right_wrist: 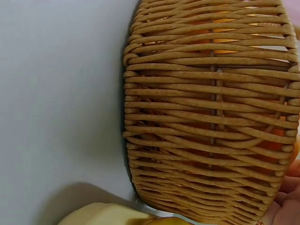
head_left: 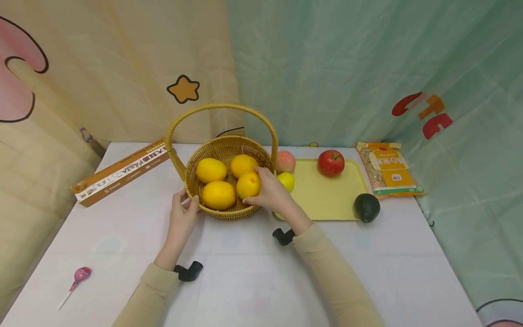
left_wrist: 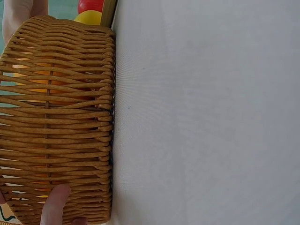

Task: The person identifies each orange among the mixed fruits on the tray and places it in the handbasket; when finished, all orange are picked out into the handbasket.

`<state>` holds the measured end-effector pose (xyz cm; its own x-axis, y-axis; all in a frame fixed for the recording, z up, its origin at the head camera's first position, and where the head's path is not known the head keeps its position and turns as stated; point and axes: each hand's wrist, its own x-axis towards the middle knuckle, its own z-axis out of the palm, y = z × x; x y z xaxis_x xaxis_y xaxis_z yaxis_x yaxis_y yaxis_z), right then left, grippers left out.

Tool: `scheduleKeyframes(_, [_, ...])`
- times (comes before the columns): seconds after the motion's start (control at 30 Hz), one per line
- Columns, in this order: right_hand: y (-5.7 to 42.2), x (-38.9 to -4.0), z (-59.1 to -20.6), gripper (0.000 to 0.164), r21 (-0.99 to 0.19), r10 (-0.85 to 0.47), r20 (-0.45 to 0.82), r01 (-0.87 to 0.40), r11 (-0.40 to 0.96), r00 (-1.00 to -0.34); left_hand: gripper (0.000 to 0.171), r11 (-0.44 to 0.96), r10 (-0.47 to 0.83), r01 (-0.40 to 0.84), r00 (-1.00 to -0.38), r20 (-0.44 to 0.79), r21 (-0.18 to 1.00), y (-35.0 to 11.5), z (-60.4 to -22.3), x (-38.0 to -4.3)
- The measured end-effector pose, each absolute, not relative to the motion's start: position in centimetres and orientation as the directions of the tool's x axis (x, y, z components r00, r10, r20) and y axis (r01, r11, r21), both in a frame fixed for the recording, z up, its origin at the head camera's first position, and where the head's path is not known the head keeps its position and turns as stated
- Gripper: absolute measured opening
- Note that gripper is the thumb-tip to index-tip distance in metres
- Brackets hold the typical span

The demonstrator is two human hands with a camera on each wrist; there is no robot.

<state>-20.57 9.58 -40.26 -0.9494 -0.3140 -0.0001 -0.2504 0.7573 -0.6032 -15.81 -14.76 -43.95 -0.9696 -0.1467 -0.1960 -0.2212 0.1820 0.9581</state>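
A woven basket (head_left: 230,217) with a tall arched handle holds several yellow lemons (head_left: 219,195). My left hand (head_left: 182,218) grips its left front rim, thumb on top and fingers against the outer wall; a fingertip touches the weave (left_wrist: 42,136) in the left wrist view. Inside the right part of the basket, my right hand (head_left: 271,190) holds one lemon (head_left: 248,185) between thumb and fingers. In the right wrist view the basket wall (right_wrist: 211,112) hides most of that lemon, and only part of the right hand (right_wrist: 288,197) shows at the lower right edge.
Right of the basket lies a pale yellow tray (head_left: 323,200) with a tomato (head_left: 331,163), a peach (head_left: 286,161), a yellow-green fruit (head_left: 287,181) and a dark avocado (head_left: 367,208). A grain bag (head_left: 390,170), pasta box (head_left: 122,172) and lollipop (head_left: 81,274) lie farther out.
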Motion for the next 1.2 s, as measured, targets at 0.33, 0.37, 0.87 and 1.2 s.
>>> scheduleKeyframes(0.33, [8.7, -21.1, -40.1, 0.085, -0.504, -0.310, -0.052, -0.243, 0.829, -0.949, 0.056, 0.179, -0.151, -0.236, -0.966, -0.210, 0.955, -14.8, -43.9, -15.8])
scheduleKeyframes(0.37, [8.7, -21.1, -40.1, 0.085, -0.502, -0.308, -0.058, -0.239, 0.831, -0.950, 0.056, 0.179, -0.152, -0.235, -0.966, -0.210, 0.955, -14.8, -43.9, -15.8])
scheduleKeyframes(0.87, [9.1, -20.5, -39.8, 0.086, -0.508, -0.356, -0.038, -0.289, 0.811, -0.934, 0.058, 0.153, -0.160, -0.245, -0.962, -0.221, 0.957, -14.7, -43.8, -15.7])
scheduleKeyframes(1.2, [10.0, -19.6, -39.1, 0.063, -0.567, -0.336, 0.076, -0.318, 0.760, -0.939, 0.058, 0.143, -0.158, -0.221, -0.967, -0.198, 0.965, -14.8, -43.9, -15.6])
